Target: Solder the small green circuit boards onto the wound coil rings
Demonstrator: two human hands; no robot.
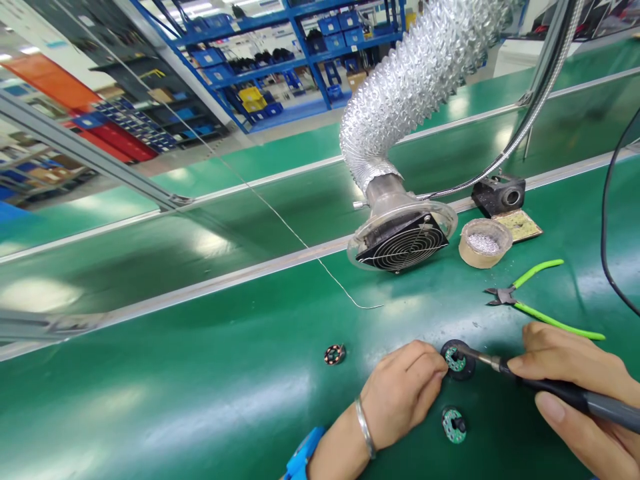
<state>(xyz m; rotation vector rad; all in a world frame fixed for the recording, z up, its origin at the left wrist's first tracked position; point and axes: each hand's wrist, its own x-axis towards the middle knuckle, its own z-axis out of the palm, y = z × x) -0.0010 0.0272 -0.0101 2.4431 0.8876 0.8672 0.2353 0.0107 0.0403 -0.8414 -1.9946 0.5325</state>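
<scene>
My right hand (585,380) is closed around a soldering iron (555,390). The iron's metal tip reaches left onto a small round green circuit board (454,360), which sits in a black round base (465,372). At the left edge of that board my left hand (407,383) has its fingers pressed together, pinching it; the fingertips are partly hidden. Just below lies a second round circuit board (454,427) with a black part on it. To the left of my left hand rests a small copper-wound coil ring (335,354).
Green-handled cutters (507,295) lie open above my right hand. Behind them stand a round tub (484,245) of silvery bits, a yellow sponge tray (520,225) and a black iron holder (500,193). A fume extractor (405,243) hangs low over the bench. Thin solder wire (330,272) dangles down.
</scene>
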